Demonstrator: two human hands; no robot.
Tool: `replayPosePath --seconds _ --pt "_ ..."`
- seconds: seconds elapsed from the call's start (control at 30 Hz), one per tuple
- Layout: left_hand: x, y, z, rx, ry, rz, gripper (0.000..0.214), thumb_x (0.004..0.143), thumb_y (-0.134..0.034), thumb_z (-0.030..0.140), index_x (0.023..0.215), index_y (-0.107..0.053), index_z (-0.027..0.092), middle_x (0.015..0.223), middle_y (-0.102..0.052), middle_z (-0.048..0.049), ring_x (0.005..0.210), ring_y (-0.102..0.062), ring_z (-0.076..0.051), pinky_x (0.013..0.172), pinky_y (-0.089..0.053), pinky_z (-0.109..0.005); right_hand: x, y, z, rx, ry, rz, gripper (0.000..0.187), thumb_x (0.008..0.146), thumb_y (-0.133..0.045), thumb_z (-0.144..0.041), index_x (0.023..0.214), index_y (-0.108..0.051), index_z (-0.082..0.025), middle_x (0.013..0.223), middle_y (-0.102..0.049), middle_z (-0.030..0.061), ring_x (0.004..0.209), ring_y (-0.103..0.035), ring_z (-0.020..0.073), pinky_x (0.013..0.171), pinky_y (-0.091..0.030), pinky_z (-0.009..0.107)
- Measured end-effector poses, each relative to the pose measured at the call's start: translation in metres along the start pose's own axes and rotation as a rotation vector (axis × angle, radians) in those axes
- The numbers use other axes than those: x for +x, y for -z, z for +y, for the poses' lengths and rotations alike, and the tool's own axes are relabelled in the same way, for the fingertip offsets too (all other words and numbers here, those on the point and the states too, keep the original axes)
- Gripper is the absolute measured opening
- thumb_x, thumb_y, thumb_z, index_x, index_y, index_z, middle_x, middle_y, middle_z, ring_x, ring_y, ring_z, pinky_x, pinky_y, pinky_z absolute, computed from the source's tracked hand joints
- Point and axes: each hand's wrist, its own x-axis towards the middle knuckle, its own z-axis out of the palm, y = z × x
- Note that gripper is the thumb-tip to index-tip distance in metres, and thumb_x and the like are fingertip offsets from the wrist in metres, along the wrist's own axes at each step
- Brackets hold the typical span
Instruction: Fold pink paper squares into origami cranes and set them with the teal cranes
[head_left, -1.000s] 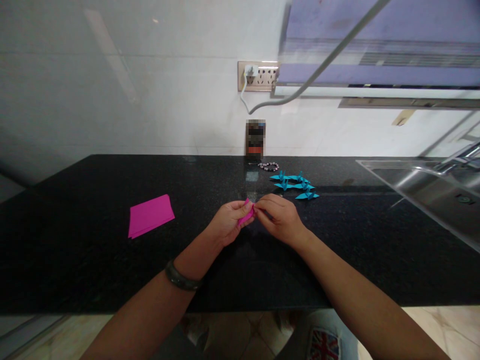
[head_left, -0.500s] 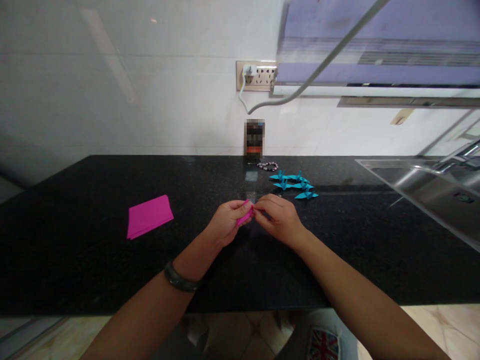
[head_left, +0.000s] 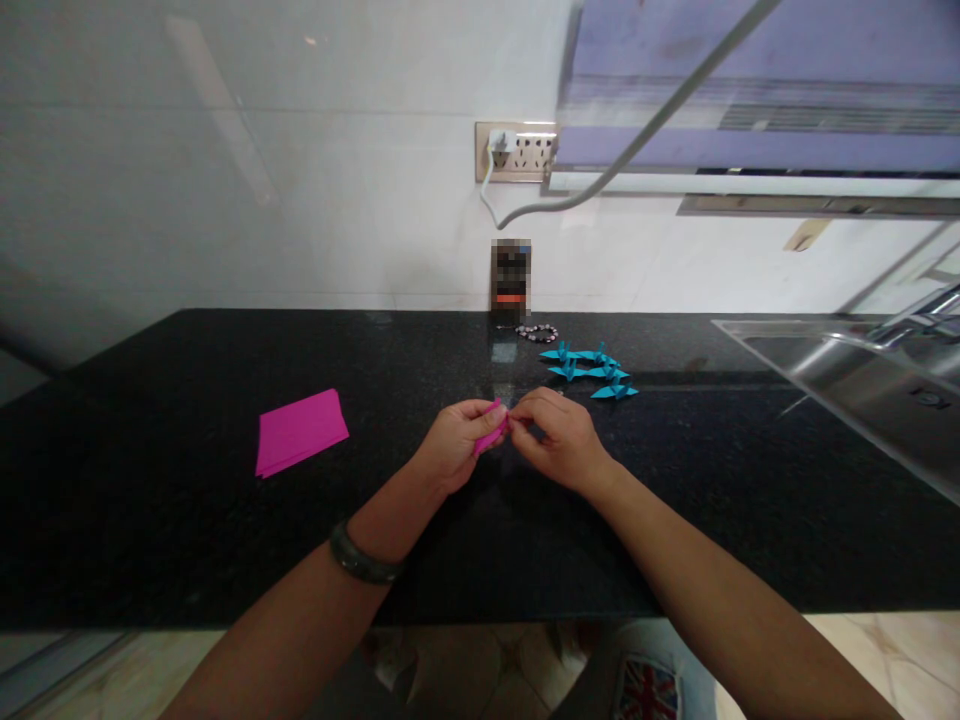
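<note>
Between thumb and fingers, my left hand (head_left: pixel 459 442) grips a small folded piece of pink paper (head_left: pixel 489 430) above the counter. My right hand (head_left: pixel 556 435) is closed too, its thumb and forefinger pinching the right-hand edge of that same paper. Fingers cover much of the paper, so its exact folds are hidden. A stack of pink paper sheets (head_left: pixel 301 432) lies flat to the left of my hands. Several blue origami cranes (head_left: pixel 592 370) sit in a cluster just beyond my right hand.
The black countertop (head_left: pixel 180 530) runs to a white tiled wall. A phone-like object, blurred out (head_left: pixel 511 278), leans there with a beaded bracelet (head_left: pixel 538 333) at its foot. A power cord (head_left: pixel 555 206) hangs from the socket (head_left: pixel 517 152). At right is a steel sink (head_left: pixel 847 370).
Both hands stay in nearly the same place on the pink paper. Its visible edge sits slightly differently between the fingers. The whole view has shifted a trifle.
</note>
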Motion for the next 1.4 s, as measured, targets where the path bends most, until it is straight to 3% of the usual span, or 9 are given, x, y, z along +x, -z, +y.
replayPosePath --seconds 0.13,0.4,0.57,0.7,1.07,1.4 --pt "-0.0007 0.0000 0.0005 0.020 0.009 0.023 0.017 0.061 -0.070 0.023 0.065 -0.059 0.010 0.059 -0.058 -0.0006 0.051 -0.051 -0.005 0.052 -0.040 -0.017 0.0004 0.0012 -0.0009 0.040 -0.021 -0.030 0.007 0.075 -0.049 -0.015 0.077 -0.055 -0.017 0.073 -0.056 0.0040 0.070 -0.052 0.0136 0.063 -0.044 0.027" --pt "-0.0012 0.0016 0.0007 0.054 0.004 0.046 0.017 0.063 -0.069 0.023 0.069 -0.058 0.011 0.065 -0.060 -0.0019 0.056 -0.055 -0.007 0.059 -0.044 -0.020 -0.0007 -0.0019 0.0007 0.080 -0.131 0.078 0.009 0.074 -0.049 -0.013 0.077 -0.056 -0.018 0.069 -0.055 0.0024 0.065 -0.051 0.0130 0.060 -0.042 0.026" --pt "-0.0003 -0.0009 0.0011 0.024 0.004 0.095 0.016 0.064 -0.068 0.021 0.072 -0.060 0.010 0.069 -0.061 -0.0029 0.064 -0.058 -0.009 0.065 -0.046 -0.021 -0.0002 -0.0029 0.0015 0.055 -0.200 0.061 0.011 0.077 -0.047 -0.015 0.078 -0.057 -0.018 0.068 -0.054 0.0026 0.065 -0.051 0.0132 0.060 -0.041 0.026" --pt "0.0002 -0.0025 0.0014 0.016 -0.004 0.061 0.018 0.066 -0.065 0.019 0.081 -0.060 0.010 0.076 -0.062 -0.0046 0.068 -0.059 -0.010 0.069 -0.047 -0.024 -0.0001 -0.0042 0.0031 0.091 -0.245 0.038 0.014 0.080 -0.044 -0.015 0.079 -0.058 -0.018 0.072 -0.057 0.0033 0.069 -0.053 0.0133 0.064 -0.042 0.026" --pt "0.0030 0.0025 -0.0057 0.100 -0.121 0.037 0.019 0.063 -0.068 0.023 0.074 -0.058 0.011 0.066 -0.060 -0.0011 0.060 -0.055 -0.007 0.064 -0.045 -0.023 -0.0003 -0.0053 0.0015 0.090 -0.278 -0.015 0.010 0.077 -0.049 -0.018 0.075 -0.058 -0.016 0.064 -0.054 0.0015 0.058 -0.048 0.0109 0.054 -0.038 0.023" --pt "0.0008 -0.0012 -0.0021 0.235 -0.154 0.123 0.019 0.060 -0.070 0.023 0.072 -0.063 0.010 0.064 -0.063 -0.0021 0.058 -0.055 -0.009 0.059 -0.042 -0.021 0.0003 -0.0032 0.0021 0.029 -0.265 -0.009 0.007 0.075 -0.051 -0.019 0.078 -0.056 -0.016 0.067 -0.050 0.0008 0.060 -0.047 0.0102 0.055 -0.038 0.022"
